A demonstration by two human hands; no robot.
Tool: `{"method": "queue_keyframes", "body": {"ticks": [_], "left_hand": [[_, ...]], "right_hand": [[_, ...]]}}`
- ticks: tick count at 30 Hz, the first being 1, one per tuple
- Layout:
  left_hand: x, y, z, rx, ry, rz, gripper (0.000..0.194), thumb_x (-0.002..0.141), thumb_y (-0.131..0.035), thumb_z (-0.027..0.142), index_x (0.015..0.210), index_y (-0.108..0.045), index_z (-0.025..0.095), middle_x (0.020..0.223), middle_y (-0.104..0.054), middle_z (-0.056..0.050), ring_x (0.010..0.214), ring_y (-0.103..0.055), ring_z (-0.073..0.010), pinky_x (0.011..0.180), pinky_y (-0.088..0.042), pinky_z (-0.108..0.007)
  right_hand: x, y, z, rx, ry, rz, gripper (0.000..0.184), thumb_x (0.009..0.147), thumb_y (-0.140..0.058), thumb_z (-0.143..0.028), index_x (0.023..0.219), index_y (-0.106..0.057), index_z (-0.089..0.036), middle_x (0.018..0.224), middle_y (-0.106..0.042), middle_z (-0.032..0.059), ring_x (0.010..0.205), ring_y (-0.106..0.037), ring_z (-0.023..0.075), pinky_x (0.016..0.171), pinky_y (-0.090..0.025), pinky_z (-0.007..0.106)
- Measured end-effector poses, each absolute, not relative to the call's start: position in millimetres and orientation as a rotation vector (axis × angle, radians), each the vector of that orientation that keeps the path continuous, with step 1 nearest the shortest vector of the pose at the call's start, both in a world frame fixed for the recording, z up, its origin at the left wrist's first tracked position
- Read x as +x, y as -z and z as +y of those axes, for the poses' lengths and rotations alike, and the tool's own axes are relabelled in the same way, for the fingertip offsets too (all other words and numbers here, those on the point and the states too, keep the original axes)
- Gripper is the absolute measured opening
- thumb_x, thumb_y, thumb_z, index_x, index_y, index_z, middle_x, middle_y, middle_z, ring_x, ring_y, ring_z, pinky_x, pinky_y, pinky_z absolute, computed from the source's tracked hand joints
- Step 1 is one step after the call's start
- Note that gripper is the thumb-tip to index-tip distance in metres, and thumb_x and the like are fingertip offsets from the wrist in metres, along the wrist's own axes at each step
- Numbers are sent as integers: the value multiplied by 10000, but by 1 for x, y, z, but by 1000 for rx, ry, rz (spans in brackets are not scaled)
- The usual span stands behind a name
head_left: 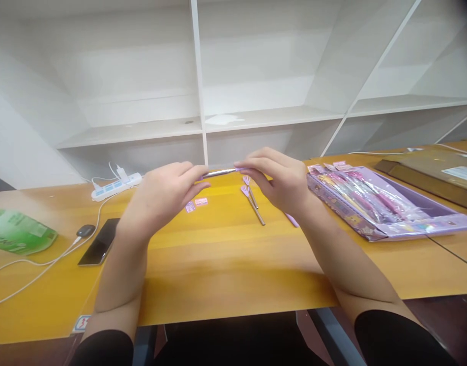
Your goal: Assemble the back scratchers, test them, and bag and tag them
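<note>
- Both hands up over the table (233,269) now, with a slim silver rod (220,173) stretched between them, almost level, near the table's far edge.
- The left hand (161,198) pinches the rod's left end between thumb and fingers; a touch of purple shows there.
- And on the other side, the right hand (281,180) has the right end at its fingertips, a purple bit peeking out; the fingers hide its shape.
- Just beside the right hand, two claw-tipped sticks (256,209) lie close together, purple claws pointing away from the person.
- By the right wrist, a purple piece (293,220) pokes out, partly covered by the arm.
- Over by the left hand, two small labels (201,202) lie flat, one purple, one pink.
- Out to the right, a purple tray (450,222) holds clear-wrapped packs (365,195), yellow and pink inside, with a cardboard box (409,170) behind.
- Left flank: a dark phone (99,245) beside the left forearm, a white power strip (117,186) beyond it, and a green package (22,231) at the edge of view.
</note>
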State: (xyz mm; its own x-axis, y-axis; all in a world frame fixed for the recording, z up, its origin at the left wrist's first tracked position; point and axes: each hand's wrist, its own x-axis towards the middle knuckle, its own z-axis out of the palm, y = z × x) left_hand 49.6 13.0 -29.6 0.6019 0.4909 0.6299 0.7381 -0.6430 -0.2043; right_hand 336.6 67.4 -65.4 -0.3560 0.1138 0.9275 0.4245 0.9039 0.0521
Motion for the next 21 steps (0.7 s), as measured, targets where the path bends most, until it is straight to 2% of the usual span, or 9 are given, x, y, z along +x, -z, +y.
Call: {"method": "queue_keyframes", "body": {"ticks": [5, 13, 21], "left_hand": [[66, 43, 24, -2264, 800, -911, 201, 1167, -547, 332, 1116, -717, 237, 900, -719, -47, 750, -636, -205, 627, -361, -342], [64, 43, 46, -2099, 916, -754, 185, 1139, -601, 294, 1028, -736, 234, 919, -769, -57, 790, -584, -232, 655, -402, -379], [51, 41, 62, -2054, 968, -763, 209, 1127, -628, 324, 979, -756, 251, 874, -735, -53, 780, -545, -220, 647, -395, -358]], "right_hand": [[337, 70, 75, -520, 452, -1973, 189, 1143, -623, -322, 1113, -809, -298, 1034, -821, 55, 901, -700, 205, 824, -550, 370], [340, 72, 83, -614, 635, -1905, 199, 1126, -659, -376, 974, -760, -296, 900, -761, 31, 784, -591, 193, 735, -405, 377], [349, 72, 99, -583, 821, -1806, 211, 1131, -650, -353, 951, -731, -280, 833, -700, 21, 770, -540, 193, 735, -392, 360]]}}
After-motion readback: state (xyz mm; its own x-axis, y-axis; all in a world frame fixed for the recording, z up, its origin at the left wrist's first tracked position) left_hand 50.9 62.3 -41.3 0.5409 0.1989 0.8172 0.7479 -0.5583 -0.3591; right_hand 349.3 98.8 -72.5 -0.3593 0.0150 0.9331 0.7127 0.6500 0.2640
